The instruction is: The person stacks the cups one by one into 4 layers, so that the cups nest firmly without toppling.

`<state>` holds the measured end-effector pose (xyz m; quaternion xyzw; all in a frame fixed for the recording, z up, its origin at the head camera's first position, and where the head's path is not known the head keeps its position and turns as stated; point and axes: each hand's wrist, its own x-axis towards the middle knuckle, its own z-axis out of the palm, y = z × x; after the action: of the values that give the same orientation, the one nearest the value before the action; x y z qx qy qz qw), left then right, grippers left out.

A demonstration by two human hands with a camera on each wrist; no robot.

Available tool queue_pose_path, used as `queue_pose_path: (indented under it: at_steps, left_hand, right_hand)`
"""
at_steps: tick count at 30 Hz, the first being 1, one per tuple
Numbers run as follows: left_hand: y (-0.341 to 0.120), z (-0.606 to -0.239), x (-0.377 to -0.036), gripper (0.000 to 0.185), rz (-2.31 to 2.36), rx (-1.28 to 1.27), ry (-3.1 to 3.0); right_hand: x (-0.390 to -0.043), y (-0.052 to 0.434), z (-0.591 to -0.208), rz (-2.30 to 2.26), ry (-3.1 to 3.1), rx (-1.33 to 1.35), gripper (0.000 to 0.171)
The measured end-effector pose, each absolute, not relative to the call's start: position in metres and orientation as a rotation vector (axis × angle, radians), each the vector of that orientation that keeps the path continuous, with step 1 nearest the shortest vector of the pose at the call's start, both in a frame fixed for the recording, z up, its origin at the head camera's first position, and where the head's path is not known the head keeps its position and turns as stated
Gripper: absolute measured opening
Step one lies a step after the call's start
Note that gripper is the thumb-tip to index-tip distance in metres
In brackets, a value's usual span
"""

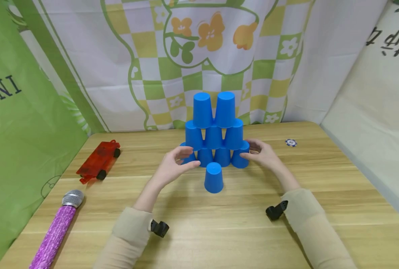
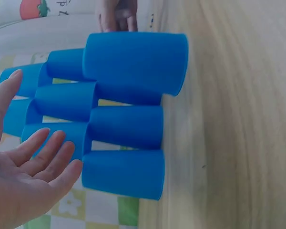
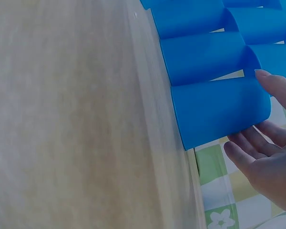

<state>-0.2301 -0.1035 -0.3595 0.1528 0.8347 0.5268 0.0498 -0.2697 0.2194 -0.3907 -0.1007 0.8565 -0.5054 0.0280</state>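
Note:
Upside-down blue cups [image 1: 214,136] stand in a stepped stack: two on top, three below, several at the bottom. One separate blue cup [image 1: 214,178] stands upside down in front, appearing large in the left wrist view. Beside the stack's left side, my left hand [image 1: 175,164] has its thumb and fingers spread apart and holds nothing. My right hand [image 1: 261,154] is at the bottom row's right-end cup [image 3: 221,109]. Its thumb and loosely bent fingers lie on two sides of that cup, at or very near its surface. The left-end bottom cup is partly hidden by my left hand.
A red toy car [image 1: 100,160] lies at the left of the wooden table [image 1: 246,239], with a purple-handled microphone [image 1: 56,231] nearer the front. A poker chip [image 1: 291,142] lies back right. A patterned curtain [image 1: 172,86] hangs behind the stack.

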Motion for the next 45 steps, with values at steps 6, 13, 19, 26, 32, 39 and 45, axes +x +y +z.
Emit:
queue_pose_path:
  at_steps: [6, 13, 19, 26, 32, 39, 45]
  left_hand:
    - [-0.092, -0.366, -0.227, 0.062, 1.561, 0.499, 2.527]
    - [-0.078, -0.374, -0.225, 0.065, 1.545, 0.546, 2.465]
    - [-0.071, -0.378, -0.224, 0.065, 1.524, 0.57, 2.459]
    - [-0.065, -0.383, -0.224, 0.059, 1.504, 0.583, 2.465]
    - [-0.061, -0.39, -0.226, 0.049, 1.507, 0.595, 2.473]
    - [-0.058, -0.39, -0.225, 0.046, 1.522, 0.594, 2.489]
    - [-0.058, -0.391, -0.223, 0.044, 1.6, 0.583, 2.474]
  right_hand:
    - [-0.271, 0.22, -0.391, -1.534, 2.654, -0.323, 0.067]
    - [-0.273, 0.22, -0.391, -1.511, 2.679, -0.326, 0.062]
    - [-0.274, 0.221, -0.392, -1.511, 2.682, -0.328, 0.06]
    - [-0.276, 0.221, -0.393, -1.511, 2.676, -0.328, 0.059]
    - [-0.275, 0.221, -0.392, -1.506, 2.675, -0.341, 0.06]
    - [-0.275, 0.221, -0.39, -1.492, 2.686, -0.335, 0.06]
    - [-0.275, 0.221, -0.391, -1.485, 2.688, -0.334, 0.06]
